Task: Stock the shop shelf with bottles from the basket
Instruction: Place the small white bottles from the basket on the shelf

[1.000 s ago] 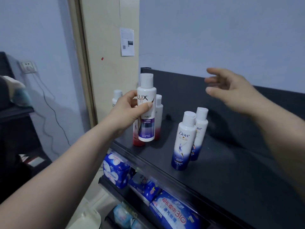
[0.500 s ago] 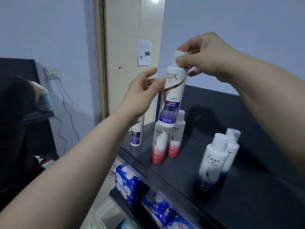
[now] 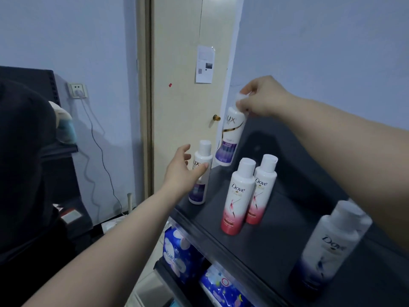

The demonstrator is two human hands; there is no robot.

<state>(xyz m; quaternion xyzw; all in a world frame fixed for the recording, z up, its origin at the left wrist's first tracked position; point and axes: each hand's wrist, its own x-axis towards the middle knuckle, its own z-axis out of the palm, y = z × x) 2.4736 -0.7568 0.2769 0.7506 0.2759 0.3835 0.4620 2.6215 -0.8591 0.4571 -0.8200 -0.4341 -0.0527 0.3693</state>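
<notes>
Shelf [image 3: 276, 251] top, dark: blue Dove bottle [image 3: 327, 247] front right, pink Dove bottles [image 3: 238, 196] mid, standing Lux bottle [image 3: 199, 185] at left edge. Right hand [image 3: 263, 98] pinches the cap of held Lux bottle [image 3: 230, 138], tilted, in air over shelf's back-left. Left hand [image 3: 183, 171] relaxed, fingers spread, thumb across standing Lux bottle; contact unclear.

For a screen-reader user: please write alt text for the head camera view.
The right hand holds a purple Lux bottle by its cap above a black shelf; the open left hand reaches toward a standing Lux bottle. Two pink Dove bottles stand nearby.
</notes>
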